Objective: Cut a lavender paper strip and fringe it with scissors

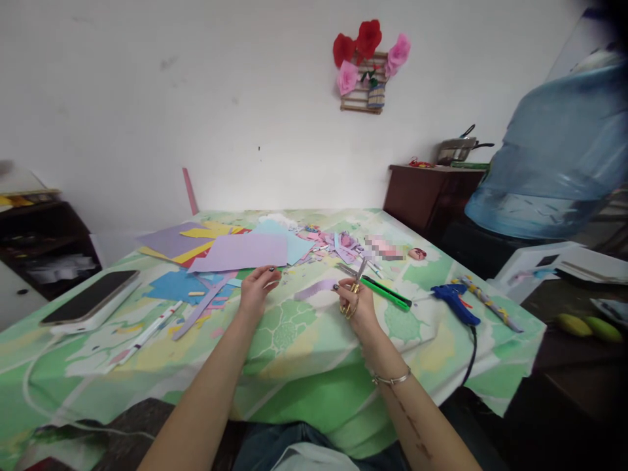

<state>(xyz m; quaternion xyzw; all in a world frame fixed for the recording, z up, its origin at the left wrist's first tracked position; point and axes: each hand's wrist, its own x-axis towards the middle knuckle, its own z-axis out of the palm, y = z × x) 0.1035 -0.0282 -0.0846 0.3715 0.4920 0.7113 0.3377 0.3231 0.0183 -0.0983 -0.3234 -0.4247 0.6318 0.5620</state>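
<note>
My right hand [357, 304] grips a pair of scissors [349, 302] with gold-coloured handles; the blades point up and away from me. My left hand [260, 288] is loosely curled just in front of a lavender paper sheet [240, 253], with nothing visible in its fingers. On the cloth between my hands lies a short lavender paper strip [314, 289], its edge apparently cut into a fringe. A green utility knife [385, 292] rests right beside the scissors, partly behind my right hand.
Coloured paper [169, 237] and small scraps [338, 242] cover the table's far side. A phone [93, 297] lies on a white block at left, near a white pen [150, 332]. At right are a blue glue gun [456, 304] and a decorated stick [493, 307].
</note>
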